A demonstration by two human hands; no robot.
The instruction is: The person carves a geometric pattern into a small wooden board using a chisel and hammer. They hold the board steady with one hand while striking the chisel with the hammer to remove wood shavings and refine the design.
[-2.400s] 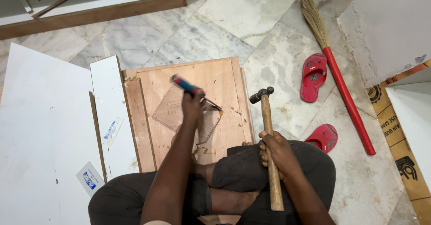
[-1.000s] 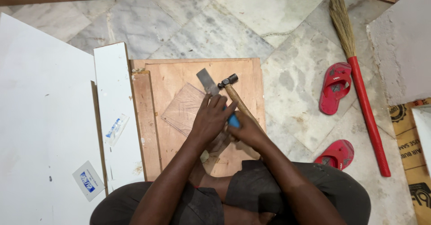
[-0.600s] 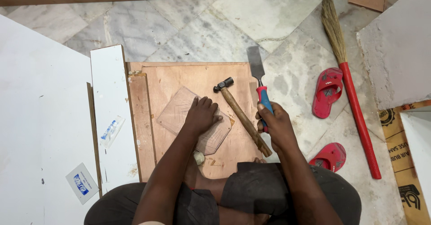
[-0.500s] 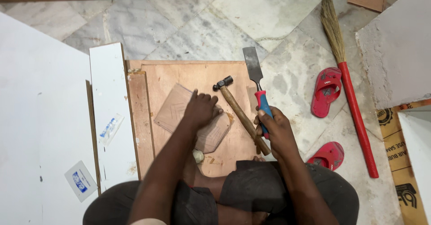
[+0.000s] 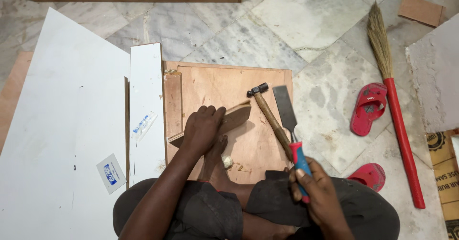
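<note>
My left hand (image 5: 203, 127) grips a small plywood offcut (image 5: 235, 118) and tilts it up on edge over a square plywood board (image 5: 224, 79) on the floor. One bare foot (image 5: 216, 155) rests on the board just below that hand. My right hand (image 5: 319, 194) is closed on the blue and red handle of a flat chisel (image 5: 287, 111), whose blade points away from me along the board's right edge. Beside the chisel, a wooden-handled hammer (image 5: 268, 115) lies on the board with its head toward the far side.
A narrow white strip (image 5: 146, 91) and a large white panel (image 5: 57, 125) lie left of the board, with a small packet (image 5: 111, 173) on the panel. A red-handled broom (image 5: 398, 120) and two red slippers (image 5: 368, 108) (image 5: 370, 175) lie on the marble floor at right.
The chisel went from my left hand to my right, and the hammer was laid down on the board. My left hand has raised the small offcut from flat onto its edge.
</note>
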